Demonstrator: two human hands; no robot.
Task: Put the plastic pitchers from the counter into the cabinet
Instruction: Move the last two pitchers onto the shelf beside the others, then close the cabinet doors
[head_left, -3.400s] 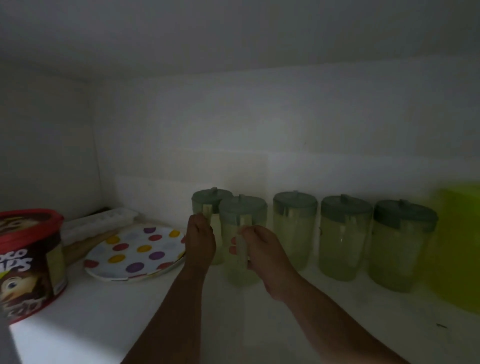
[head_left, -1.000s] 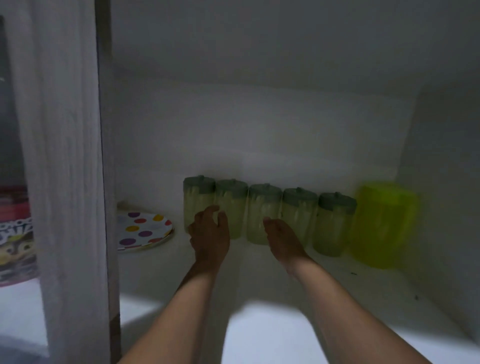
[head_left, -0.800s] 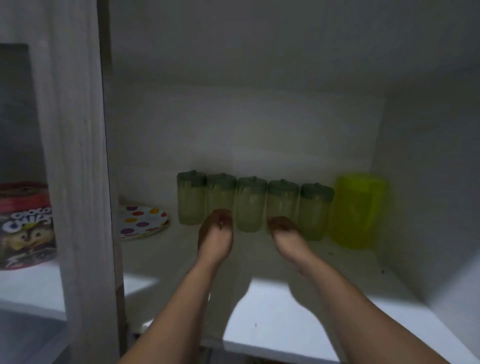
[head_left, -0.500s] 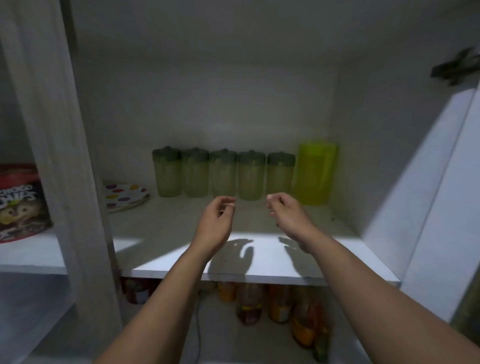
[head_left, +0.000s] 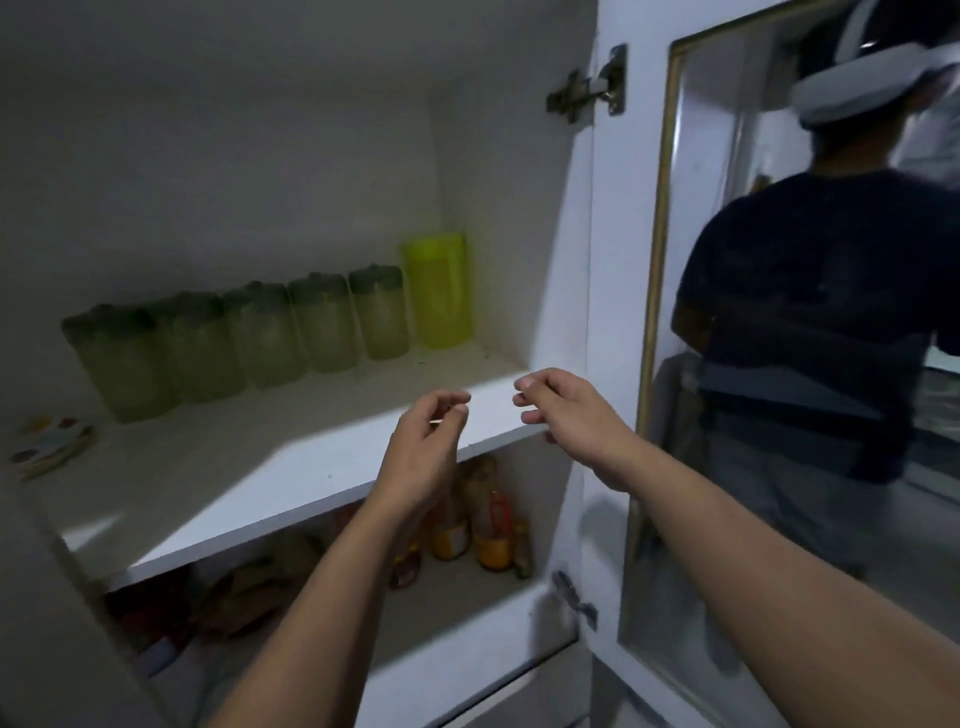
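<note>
White cabinet shelf (head_left: 291, 457): five green-lidded pitchers (head_left: 265, 332), one yellow-green pitcher (head_left: 440, 288).

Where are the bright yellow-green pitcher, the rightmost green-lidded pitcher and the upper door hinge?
Bright yellow-green pitcher (head_left: 439, 291), head view, middle of its body.
Rightmost green-lidded pitcher (head_left: 381, 322), head view, its clear body below the lid.
Upper door hinge (head_left: 589, 85), head view, its metal arm.
</note>
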